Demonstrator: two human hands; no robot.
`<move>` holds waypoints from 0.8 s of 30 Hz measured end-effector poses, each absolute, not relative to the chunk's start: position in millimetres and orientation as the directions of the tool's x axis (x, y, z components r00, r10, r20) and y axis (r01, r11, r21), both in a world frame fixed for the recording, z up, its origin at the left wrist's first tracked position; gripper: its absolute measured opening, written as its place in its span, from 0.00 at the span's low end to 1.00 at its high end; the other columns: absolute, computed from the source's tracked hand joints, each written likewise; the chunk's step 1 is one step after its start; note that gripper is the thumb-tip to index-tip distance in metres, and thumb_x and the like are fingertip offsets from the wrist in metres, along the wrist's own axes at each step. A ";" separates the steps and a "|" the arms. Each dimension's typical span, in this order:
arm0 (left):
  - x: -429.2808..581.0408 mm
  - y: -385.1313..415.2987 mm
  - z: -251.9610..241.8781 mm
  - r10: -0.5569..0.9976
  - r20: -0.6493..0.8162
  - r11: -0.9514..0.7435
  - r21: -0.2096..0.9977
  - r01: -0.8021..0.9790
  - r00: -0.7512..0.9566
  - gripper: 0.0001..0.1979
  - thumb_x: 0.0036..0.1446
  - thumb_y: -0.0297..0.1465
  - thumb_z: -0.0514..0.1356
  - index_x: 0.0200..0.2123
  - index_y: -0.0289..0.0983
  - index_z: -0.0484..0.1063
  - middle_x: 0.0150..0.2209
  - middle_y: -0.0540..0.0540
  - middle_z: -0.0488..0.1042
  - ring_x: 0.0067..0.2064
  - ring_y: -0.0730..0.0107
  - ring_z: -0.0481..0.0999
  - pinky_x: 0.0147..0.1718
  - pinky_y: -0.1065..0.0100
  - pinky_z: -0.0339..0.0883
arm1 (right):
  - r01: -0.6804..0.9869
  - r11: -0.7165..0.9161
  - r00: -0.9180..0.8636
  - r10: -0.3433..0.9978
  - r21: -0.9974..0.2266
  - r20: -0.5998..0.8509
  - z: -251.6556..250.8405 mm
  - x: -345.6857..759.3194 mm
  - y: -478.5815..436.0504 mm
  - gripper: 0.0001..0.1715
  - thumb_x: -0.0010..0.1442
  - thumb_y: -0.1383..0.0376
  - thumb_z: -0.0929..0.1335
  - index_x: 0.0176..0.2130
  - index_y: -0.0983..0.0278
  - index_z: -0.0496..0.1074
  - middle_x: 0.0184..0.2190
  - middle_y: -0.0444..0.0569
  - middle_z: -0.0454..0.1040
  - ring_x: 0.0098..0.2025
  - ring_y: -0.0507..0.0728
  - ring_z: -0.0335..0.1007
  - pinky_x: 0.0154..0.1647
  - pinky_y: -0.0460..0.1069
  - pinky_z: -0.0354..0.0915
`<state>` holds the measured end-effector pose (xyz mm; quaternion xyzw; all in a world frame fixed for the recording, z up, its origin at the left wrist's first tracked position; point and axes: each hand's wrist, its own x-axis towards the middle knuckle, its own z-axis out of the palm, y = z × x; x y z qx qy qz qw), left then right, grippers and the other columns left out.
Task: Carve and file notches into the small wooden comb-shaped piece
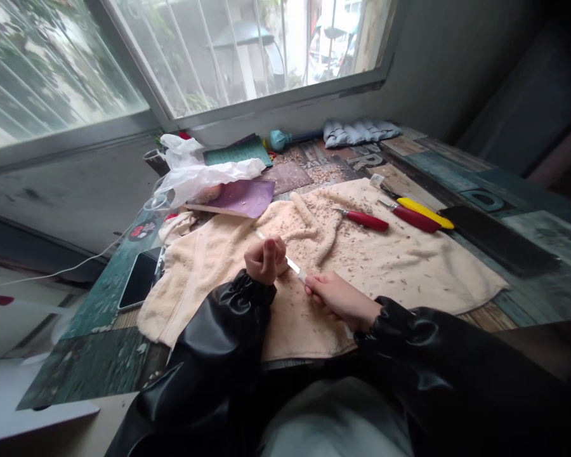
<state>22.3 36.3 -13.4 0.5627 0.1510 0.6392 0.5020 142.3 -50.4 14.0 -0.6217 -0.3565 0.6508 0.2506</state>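
Note:
My left hand [265, 259] is closed above a beige towel [195, 285], its fingers curled around something pale that they mostly hide. To its right, my right hand [340, 295] is wrapped around the pale handle of a knife [294, 266]. The blade's bright flat points up and left, its far end at the left hand's fingers; whether it touches what they hold cannot be seen. Light brown wood shavings are scattered over the towel. Beyond the right hand lie a red-handled knife [364, 219], a dark red-handled tool [416, 217] and a yellow-handled tool [426, 212].
A phone [140, 279] lies at the left of the table. Behind the towel are a white plastic bag [209, 174], a purple sheet [245, 197], a green mat [238, 152] and a grey puffy packet [359, 132]. On the right rests a long black object [499, 240].

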 end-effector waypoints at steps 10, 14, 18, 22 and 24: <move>21.0 38.6 -8.4 0.847 0.468 -0.307 0.819 -0.485 0.253 0.27 0.52 0.45 0.54 0.12 0.34 0.52 0.13 0.54 0.51 0.13 0.84 0.52 0.11 0.77 0.43 | 0.108 -0.585 -0.083 0.800 -0.804 -0.594 9.3 133.0 -34.5 0.16 0.60 0.63 0.56 0.22 0.65 0.57 0.13 0.36 0.52 0.11 0.42 0.43 0.10 0.40 0.39; 18.7 41.1 -8.8 0.848 0.492 -0.339 0.789 -0.513 0.197 0.27 0.52 0.45 0.55 0.11 0.34 0.50 0.12 0.55 0.50 0.13 0.84 0.51 0.10 0.78 0.42 | 0.093 -0.630 -0.115 0.762 -0.771 -0.637 8.6 140.7 -49.4 0.16 0.60 0.60 0.56 0.23 0.64 0.56 0.13 0.35 0.50 0.10 0.42 0.40 0.10 0.40 0.38; 17.5 41.9 -7.0 0.830 0.469 -0.254 0.800 -0.544 0.302 0.27 0.53 0.45 0.54 0.12 0.35 0.50 0.13 0.55 0.50 0.13 0.84 0.51 0.10 0.78 0.44 | 0.063 -0.650 -0.129 0.747 -0.757 -0.652 10.2 141.9 -48.1 0.16 0.60 0.61 0.57 0.23 0.64 0.55 0.13 0.35 0.49 0.10 0.42 0.39 0.10 0.40 0.37; 21.3 40.2 -8.5 0.816 0.506 -0.307 0.788 -0.533 0.278 0.25 0.54 0.43 0.53 0.13 0.34 0.51 0.13 0.55 0.50 0.13 0.84 0.51 0.10 0.77 0.42 | 0.044 -0.638 -0.145 0.757 -0.769 -0.637 11.0 137.6 -39.3 0.16 0.61 0.63 0.56 0.22 0.64 0.55 0.13 0.35 0.50 0.10 0.42 0.41 0.10 0.40 0.39; 23.1 39.2 -9.3 0.815 0.520 -0.332 0.780 -0.531 0.255 0.25 0.54 0.43 0.53 0.13 0.34 0.51 0.13 0.54 0.51 0.13 0.83 0.51 0.10 0.77 0.42 | 0.040 -0.645 -0.156 0.750 -0.763 -0.643 11.4 140.5 -44.5 0.16 0.61 0.61 0.56 0.23 0.64 0.55 0.12 0.34 0.49 0.10 0.42 0.40 0.10 0.40 0.37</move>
